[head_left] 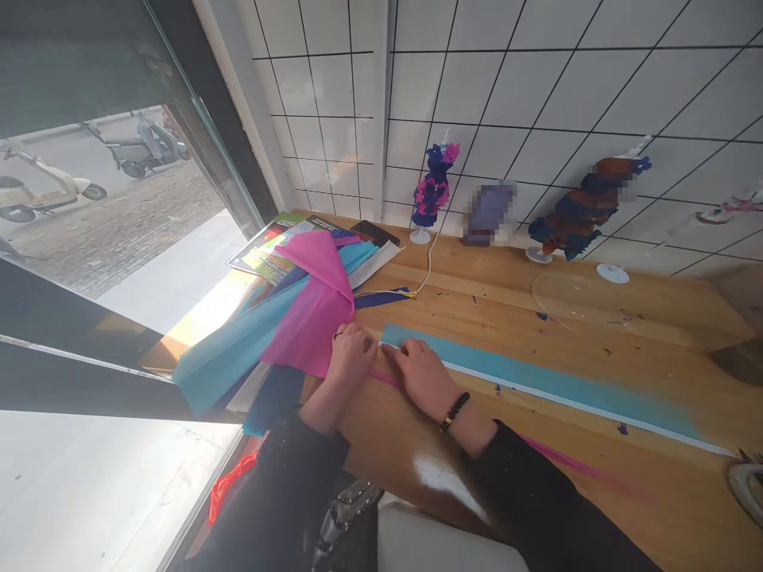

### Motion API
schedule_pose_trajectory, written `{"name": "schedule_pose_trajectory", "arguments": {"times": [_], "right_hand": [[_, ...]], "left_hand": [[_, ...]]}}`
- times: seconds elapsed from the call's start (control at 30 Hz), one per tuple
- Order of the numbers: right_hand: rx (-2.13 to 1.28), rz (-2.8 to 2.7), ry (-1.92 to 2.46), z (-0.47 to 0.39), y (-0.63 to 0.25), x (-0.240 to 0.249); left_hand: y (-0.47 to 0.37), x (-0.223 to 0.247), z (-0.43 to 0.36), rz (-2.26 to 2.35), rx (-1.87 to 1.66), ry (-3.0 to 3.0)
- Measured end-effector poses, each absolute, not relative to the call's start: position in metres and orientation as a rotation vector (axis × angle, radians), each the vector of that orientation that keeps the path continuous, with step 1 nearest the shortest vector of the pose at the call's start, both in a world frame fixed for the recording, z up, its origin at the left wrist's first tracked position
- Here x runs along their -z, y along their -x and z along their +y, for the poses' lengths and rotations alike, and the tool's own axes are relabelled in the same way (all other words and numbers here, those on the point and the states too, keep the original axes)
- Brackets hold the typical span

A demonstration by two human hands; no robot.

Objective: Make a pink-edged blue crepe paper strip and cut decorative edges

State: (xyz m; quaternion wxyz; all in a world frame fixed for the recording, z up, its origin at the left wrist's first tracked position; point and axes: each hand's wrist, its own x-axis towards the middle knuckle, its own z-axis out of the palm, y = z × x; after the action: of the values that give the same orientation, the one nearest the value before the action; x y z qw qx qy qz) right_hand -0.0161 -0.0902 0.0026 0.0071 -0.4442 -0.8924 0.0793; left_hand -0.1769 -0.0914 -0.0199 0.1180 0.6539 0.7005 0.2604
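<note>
A long teal paper strip (518, 368) lies across the wooden table, with a narrow white strip (554, 399) running along its near edge. At its left end my left hand (349, 357) is closed, thumb and fingers pinching the tip of the white strip. Close beside it, my right hand (426, 377), with a black bead bracelet (455, 411) on the wrist, also pinches that end. A little of the white shows between the two hands. Pink paper (319, 318) lies against my left hand, on top of light blue paper (238, 345). A thin pink strip (575, 463) passes under my right forearm.
Magazines (265, 258) and a dark phone (375, 233) lie at the back left. Along the tiled wall stand a purple-and-pink paper decoration (431, 191) and a blue-and-brown one (575, 210). A white cable (430, 266) and paper scraps lie on the table (477, 318). Left is a window.
</note>
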Motion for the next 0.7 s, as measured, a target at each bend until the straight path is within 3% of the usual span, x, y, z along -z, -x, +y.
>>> {"name": "schedule_pose_trajectory", "arguments": {"times": [0.7], "right_hand": [[-0.244,-2.903,1.473,-0.0826,0.0224,-0.0048]], "left_hand": [[0.1785,0.0238,-0.0903,2.044,-0.718,-1.941]]}}
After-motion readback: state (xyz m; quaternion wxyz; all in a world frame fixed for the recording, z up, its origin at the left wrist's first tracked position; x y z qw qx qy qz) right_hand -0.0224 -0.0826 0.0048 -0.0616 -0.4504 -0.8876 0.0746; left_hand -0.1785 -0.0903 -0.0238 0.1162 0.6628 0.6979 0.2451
